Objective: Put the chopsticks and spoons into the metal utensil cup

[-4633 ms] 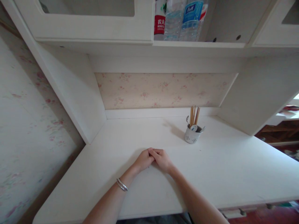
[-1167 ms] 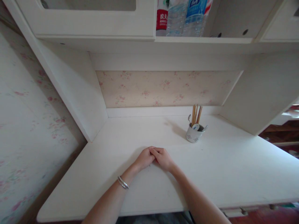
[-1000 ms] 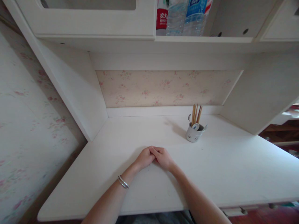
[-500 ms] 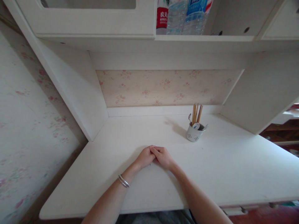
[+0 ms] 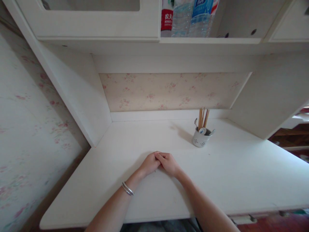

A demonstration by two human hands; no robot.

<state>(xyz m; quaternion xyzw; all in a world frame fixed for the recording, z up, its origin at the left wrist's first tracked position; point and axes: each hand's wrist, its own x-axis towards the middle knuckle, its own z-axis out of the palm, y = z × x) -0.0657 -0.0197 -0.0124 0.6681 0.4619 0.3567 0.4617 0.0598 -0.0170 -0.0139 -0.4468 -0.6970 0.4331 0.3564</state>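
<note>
My left hand and my right hand are clasped together on the white desk, near the middle of its front half. The right thumb lies across the left hand. Both hands are closed, and no object shows in them. Most of the fingers are tucked under and hidden. Two silver bangles circle my left wrist. The nearest object is a white perforated utensil cup, standing upright beyond my right hand and apart from it. Wooden chopsticks and metal spoons stick out of it.
Above the desk hangs a white cabinet with plastic bottles in its open section. White side panels bound the desk left and right. Floral wallpaper covers the back. Off the right edge is a reddish floor.
The view has shifted very slightly. My hands and the cup stay where they were.
</note>
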